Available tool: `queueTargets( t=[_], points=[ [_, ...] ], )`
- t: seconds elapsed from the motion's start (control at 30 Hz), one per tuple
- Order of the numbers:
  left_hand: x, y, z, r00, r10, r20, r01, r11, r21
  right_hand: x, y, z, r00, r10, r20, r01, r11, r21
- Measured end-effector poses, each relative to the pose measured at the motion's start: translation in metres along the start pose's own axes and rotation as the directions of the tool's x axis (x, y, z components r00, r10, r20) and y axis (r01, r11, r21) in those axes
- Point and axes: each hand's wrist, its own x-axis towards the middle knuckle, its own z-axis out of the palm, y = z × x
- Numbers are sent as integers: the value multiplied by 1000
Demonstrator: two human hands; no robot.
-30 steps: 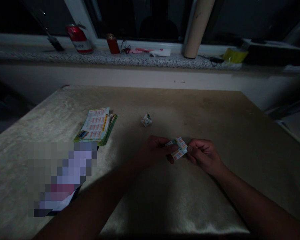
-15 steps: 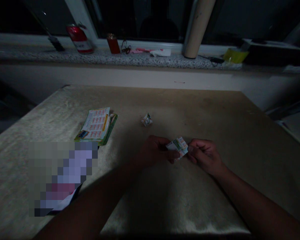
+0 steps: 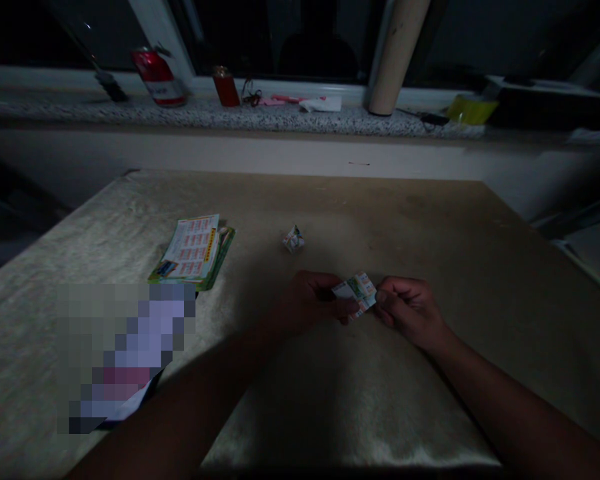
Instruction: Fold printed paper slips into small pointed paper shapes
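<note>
A small folded piece of printed paper (image 3: pixel 363 287), white with green and orange print, is held between my two hands above the table. My left hand (image 3: pixel 313 303) pinches its left side, with the thumb across its lower front. The fingertips of my right hand (image 3: pixel 410 310) are closed on its right corner. Beyond my left hand stands a small pointed folded-paper shape (image 3: pixel 294 240) with similar print. To the left lies a stack of printed calendar sheets (image 3: pixel 193 247) with green edges.
A lit screen device (image 3: pixel 135 360), mostly pixelated, lies at the left of the table (image 3: pixel 380 213). Along the stone windowsill (image 3: pixel 280 120) stand a red can (image 3: pixel 157 77), a red lighter-like object (image 3: pixel 226 87), a cardboard tube (image 3: pixel 397 60) and a yellow item (image 3: pixel 473 110).
Hardly anything differs. Both hands keep the same grip on the folded paper, and the paper tilts very slightly.
</note>
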Motion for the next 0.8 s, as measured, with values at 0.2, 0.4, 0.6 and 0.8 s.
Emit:
queueTargets(
  t=[0.2, 0.4, 0.6, 0.8],
  points=[
    [1, -2, 1, 1000, -15, 12, 14, 998, 58, 0, 0, 0, 1000, -20, 3, 20, 999, -27],
    [3, -5, -1, 1000, -8, -23, 12, 987, 162, 1, 0, -2, 990, -138, 17, 138, 970, -200],
    [0, 3, -4, 983, 185, -11, -151, 832, 535, 1, -7, -1, 822, -511, 253, 560, 643, -522],
    [4, -6, -15, 842, 494, 216, -495, 549, 674, 0, -5, 1, 707, -565, 426, 683, 390, -617]
  ],
)
